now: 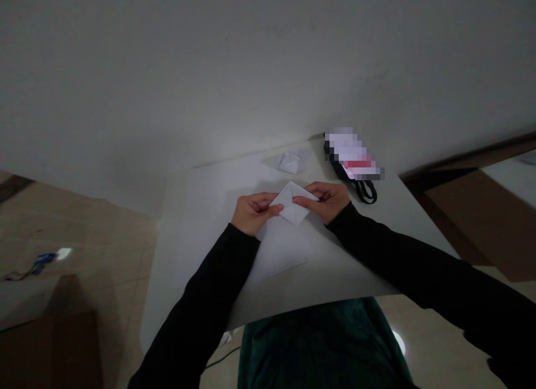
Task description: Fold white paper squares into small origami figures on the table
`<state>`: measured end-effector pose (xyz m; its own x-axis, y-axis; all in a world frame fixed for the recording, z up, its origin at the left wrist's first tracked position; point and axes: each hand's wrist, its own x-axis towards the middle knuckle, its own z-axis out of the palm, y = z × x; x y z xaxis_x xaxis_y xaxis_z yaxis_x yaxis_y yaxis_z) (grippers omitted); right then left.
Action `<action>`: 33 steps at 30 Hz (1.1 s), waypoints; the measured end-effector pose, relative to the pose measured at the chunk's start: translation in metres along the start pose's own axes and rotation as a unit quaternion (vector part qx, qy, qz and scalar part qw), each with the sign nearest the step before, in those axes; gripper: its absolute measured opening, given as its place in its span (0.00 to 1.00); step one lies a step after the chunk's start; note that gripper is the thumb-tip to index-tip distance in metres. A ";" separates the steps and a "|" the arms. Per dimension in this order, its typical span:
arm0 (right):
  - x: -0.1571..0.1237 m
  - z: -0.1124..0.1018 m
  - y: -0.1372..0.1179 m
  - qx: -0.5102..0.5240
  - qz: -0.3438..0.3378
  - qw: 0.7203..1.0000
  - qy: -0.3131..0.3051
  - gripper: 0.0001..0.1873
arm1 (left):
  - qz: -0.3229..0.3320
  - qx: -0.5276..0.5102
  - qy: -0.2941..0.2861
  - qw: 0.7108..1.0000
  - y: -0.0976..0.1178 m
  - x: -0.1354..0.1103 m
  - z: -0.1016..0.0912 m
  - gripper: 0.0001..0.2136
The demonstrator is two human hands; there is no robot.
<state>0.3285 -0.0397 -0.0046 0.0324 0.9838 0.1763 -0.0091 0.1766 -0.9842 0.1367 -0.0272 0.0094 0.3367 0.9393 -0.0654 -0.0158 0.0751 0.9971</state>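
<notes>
2 hands (253, 211) (323, 201) w/ 1 folded sheet (292, 202)

A plain indoor room, perhaps a small office or a room in a home, with no clear sign of which. Signs for this: beige floor tiles (109, 249), a bare white wall (176, 82), a white table (335, 280) with folded white paper (288, 202) on top, a thin black cable (221, 358) on the floor, and a brown box (54, 344) near the table.
</notes>
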 end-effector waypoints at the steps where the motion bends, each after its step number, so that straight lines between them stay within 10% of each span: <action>1: 0.000 0.000 -0.001 0.002 0.002 1.000 0.011 0.12 | 0.001 0.006 0.013 1.000 0.000 0.000 0.000 0.16; 7: -0.001 0.001 -0.004 0.013 0.009 0.999 0.050 0.11 | 0.008 0.022 0.094 0.995 -0.004 0.000 0.003 0.14; 16: 0.007 -0.007 0.005 -0.031 0.010 0.997 -0.064 0.12 | 0.035 0.043 0.151 0.987 -0.001 -0.001 0.007 0.12; 33: -0.006 0.002 -0.011 -0.098 -0.034 0.991 -0.081 0.15 | 0.069 0.037 0.098 0.992 0.001 -0.003 0.011 0.13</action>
<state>0.3267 -0.0476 0.0055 -0.1345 0.9645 0.2272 0.1832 0.2496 -0.9509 0.1463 -0.0339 0.0109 0.1470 0.9865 0.0720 0.0222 -0.0761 0.9969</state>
